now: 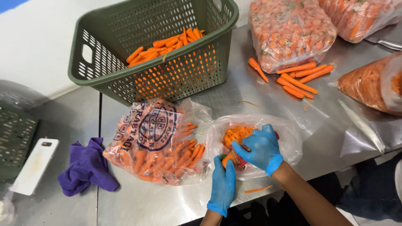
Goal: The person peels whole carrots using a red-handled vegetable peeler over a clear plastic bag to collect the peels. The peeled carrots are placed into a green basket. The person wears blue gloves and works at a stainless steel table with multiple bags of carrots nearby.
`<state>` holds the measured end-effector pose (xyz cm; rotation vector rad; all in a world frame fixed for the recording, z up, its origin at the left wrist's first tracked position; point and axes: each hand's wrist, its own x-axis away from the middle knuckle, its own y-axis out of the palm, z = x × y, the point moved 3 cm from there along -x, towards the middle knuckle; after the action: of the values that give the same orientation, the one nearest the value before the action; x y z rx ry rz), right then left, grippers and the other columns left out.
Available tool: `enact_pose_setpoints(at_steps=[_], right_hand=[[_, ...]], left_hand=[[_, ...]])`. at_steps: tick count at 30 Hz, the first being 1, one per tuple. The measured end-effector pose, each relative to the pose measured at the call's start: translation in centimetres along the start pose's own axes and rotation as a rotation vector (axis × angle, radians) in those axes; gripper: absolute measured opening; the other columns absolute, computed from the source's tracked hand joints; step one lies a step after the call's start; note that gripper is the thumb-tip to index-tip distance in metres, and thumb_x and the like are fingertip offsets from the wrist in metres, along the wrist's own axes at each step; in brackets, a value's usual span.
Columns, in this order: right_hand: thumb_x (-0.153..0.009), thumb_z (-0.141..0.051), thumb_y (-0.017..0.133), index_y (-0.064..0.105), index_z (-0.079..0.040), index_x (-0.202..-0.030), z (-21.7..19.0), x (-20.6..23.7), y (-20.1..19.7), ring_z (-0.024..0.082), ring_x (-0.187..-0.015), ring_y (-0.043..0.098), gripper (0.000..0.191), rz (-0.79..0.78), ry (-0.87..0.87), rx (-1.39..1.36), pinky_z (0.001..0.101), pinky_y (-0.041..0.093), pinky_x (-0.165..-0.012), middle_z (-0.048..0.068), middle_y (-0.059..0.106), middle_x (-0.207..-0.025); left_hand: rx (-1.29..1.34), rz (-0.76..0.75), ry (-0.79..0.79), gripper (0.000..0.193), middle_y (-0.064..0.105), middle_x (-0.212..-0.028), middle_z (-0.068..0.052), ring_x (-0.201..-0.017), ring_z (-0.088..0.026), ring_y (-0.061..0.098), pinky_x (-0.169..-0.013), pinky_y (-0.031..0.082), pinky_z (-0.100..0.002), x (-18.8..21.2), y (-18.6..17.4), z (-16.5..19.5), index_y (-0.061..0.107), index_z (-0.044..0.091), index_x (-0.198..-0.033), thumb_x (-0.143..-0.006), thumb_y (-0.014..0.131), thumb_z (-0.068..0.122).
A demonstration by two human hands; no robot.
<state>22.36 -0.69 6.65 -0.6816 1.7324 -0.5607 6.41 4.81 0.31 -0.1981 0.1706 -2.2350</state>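
the left hand [222, 184] is gripping a carrot [228, 159], its fingers curled shut around the lower part so only the orange top is peeking out just above them. the carrot's long axis is running roughly up and away from the left fingers toward the right hand [260, 150], which is sitting directly above and touching it. the right fingers are closing around a red-handled peeler [242, 161], pressing it against the carrot, so both hands are meeting on the same piece, the right one lying over the far end. just beyond the right fingers an open clear bag [289, 138] is holding a heap of orange peelings [235, 134]. left of the left fingers a printed bag of carrots [155, 146] is lying on the steel desk [268, 98], with a purple cloth [86, 167] further left. farther off, a green basket [104, 79] is holding more carrots.
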Motion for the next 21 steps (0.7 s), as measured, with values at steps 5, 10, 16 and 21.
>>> enact_pose_setpoints(at_steps=[5, 10, 16, 21], right_hand=[[-0.080, -0.030, 0.075, 0.065, -0.026, -0.057, 1.3, 0.3, 1.6, 0.021, -0.052, 0.053, 0.025, 0.071, -0.386, 0.187, 0.0422, 0.031, -0.060, -0.004, 0.051, -0.050], [-0.079, -0.046, 0.075, 0.060, -0.019, -0.047, 6.5, 1.0, 2.6, 0.026, -0.052, 0.056, 0.044, -0.050, -0.031, 0.235, 0.0463, 0.034, -0.063, 0.004, 0.053, -0.046], [-0.079, -0.044, 0.074, 0.059, -0.016, -0.044, 8.6, 0.3, 1.2, 0.030, -0.050, 0.056, 0.048, -0.017, 0.209, 0.221, 0.0469, 0.035, -0.068, 0.006, 0.057, -0.047], [-0.080, -0.043, 0.073, 0.060, -0.018, -0.045, 3.4, 0.4, 3.0, 0.025, -0.052, 0.057, 0.045, -0.054, 0.100, 0.005, 0.0455, 0.036, -0.068, 0.001, 0.058, -0.047]], left_hand=[[-0.016, 0.069, -0.020, 0.032, 0.074, -0.102, -0.018, -0.091, -0.024, 0.070, -0.084, 0.055, -0.036, -0.4, -0.7, -1.5, 0.056, 0.002, -0.116, -0.099, 0.058, 0.029], [-0.125, 0.159, 0.031, 0.028, 0.072, -0.093, -0.015, -0.083, -0.022, 0.067, -0.077, 0.055, -0.036, -0.1, -2.7, -2.1, 0.060, 0.002, -0.112, -0.096, 0.063, 0.025], [-0.106, 0.176, 0.028, 0.032, 0.071, -0.086, -0.012, -0.074, -0.017, 0.063, -0.069, 0.054, -0.031, -0.6, -3.3, -1.6, 0.062, 0.003, -0.115, -0.090, 0.070, 0.020], [-0.154, 0.146, 0.120, 0.034, 0.073, -0.089, -0.011, -0.075, -0.017, 0.065, -0.069, 0.055, -0.031, -0.9, -1.4, -0.8, 0.064, 0.002, -0.115, -0.088, 0.073, 0.021]])
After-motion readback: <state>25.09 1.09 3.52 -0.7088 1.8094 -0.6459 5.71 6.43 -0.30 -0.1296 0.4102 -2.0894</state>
